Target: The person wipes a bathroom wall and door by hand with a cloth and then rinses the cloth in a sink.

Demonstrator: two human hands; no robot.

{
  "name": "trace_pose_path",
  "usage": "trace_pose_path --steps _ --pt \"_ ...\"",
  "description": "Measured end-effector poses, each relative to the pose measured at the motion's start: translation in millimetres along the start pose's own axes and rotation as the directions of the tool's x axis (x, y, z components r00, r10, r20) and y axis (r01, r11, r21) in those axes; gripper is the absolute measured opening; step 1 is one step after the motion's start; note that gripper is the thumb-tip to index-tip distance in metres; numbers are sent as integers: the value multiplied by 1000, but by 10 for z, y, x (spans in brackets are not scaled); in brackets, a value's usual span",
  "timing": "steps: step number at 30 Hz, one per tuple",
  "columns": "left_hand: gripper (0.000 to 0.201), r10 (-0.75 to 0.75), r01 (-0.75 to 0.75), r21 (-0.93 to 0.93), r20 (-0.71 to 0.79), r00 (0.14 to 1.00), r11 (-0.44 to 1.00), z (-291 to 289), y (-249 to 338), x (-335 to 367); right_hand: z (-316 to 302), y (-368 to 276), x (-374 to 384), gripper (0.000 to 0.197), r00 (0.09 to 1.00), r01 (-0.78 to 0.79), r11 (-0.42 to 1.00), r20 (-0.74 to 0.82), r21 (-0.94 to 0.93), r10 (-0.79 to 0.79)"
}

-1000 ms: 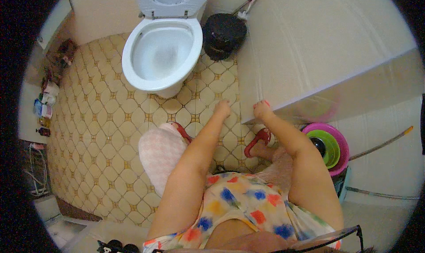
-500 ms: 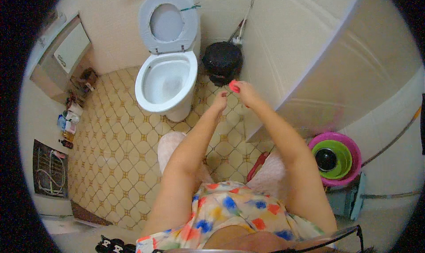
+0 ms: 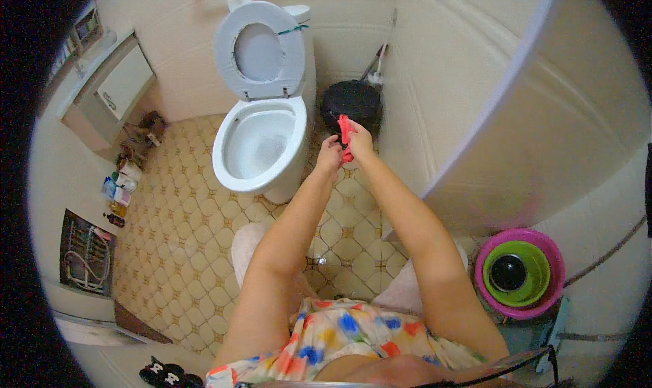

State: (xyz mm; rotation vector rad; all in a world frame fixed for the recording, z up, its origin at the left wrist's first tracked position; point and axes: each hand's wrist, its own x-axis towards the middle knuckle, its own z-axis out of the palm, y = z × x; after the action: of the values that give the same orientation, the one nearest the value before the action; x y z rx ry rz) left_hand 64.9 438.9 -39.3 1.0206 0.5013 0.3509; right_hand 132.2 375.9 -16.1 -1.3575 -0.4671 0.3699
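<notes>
In front of me, both hands are close together, just short of a black bin (image 3: pixel 350 102) that looks lined with a bag. My right hand (image 3: pixel 360 143) is closed on a bright pink-red limp thing (image 3: pixel 344 130), whose exact kind I cannot make out. One part sticks up past the fingers, and another hangs between the hands. My left hand (image 3: pixel 329 157) has its fingers bent against the lower part and appears to pinch it. The white toilet (image 3: pixel 224 167) stands left of the hands, lid and seat raised.
A pale partition (image 3: pixel 468 130) rises on the right. Pink (image 3: pixel 558 269) and green (image 3: pixel 542 252) basins are nested at the lower right. Bottles (image 3: pixel 121 196) line the left wall below a cabinet (image 3: pixel 125 82). Long handles (image 3: pixel 377 65) lean behind the bin. Patterned tiles (image 3: pixel 183 238) cover the floor.
My hands have come together; the left now meets the pink-red thing, which shows longer than before. The view has shifted, so the toilet and bin sit lower in it.
</notes>
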Motion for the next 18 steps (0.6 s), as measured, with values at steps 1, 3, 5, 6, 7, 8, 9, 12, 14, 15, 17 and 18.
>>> trace_pose_path --steps 1,3,5,6,7,8,9,12,14,15,17,18 --pt "38 -17 17 10 -6 1000 1000 -55 1 68 40 14 67 40 1000 -21 997 -1 68 21" --pt "37 -26 26 9 -3 1000 1000 -160 -43 256 81 119 227 40 1000 -22 986 -4 167 23" --pt "36 1 -1 -1 10 1000 1000 -279 -65 508 154 209 417 40 1000 26 971 -8 239 -25" --pt "34 -26 27 54 -23 999 998 -254 -30 547 165 248 493 39 999 6 951 -41 310 7" --pt "33 -51 57 110 -55 997 992 -230 2 577 182 293 559 39 996 -8 925 -75 380 40" --pt "31 -68 82 164 -89 994 983 -182 83 594 213 307 631 39 992 -16 894 -104 448 69" --pt "31 -56 63 134 -59 997 989 -115 142 675 214 320 743 38 988 18 873 -141 487 58" --pt "31 -26 26 42 -9 1000 999 41 239 983 266 346 1055 36 967 90 825 -246 559 61" --pt "30 -28 28 -15 -8 1000 1000 178 298 1281 270 361 1292 33 940 102 826 -325 554 102" --pt "30 -48 48 -60 -4 999 997 306 365 1384 214 354 1436 34 932 123 857 -354 501 74" --pt "28 -82 80 -147 -6 997 986 532 558 1540 139 271 1705 35 919 155 906 -395 394 14" --pt "26 -76 67 -183 -42 996 981 651 669 1553 97 208 1787 35 913 166 916 -408 365 -3"
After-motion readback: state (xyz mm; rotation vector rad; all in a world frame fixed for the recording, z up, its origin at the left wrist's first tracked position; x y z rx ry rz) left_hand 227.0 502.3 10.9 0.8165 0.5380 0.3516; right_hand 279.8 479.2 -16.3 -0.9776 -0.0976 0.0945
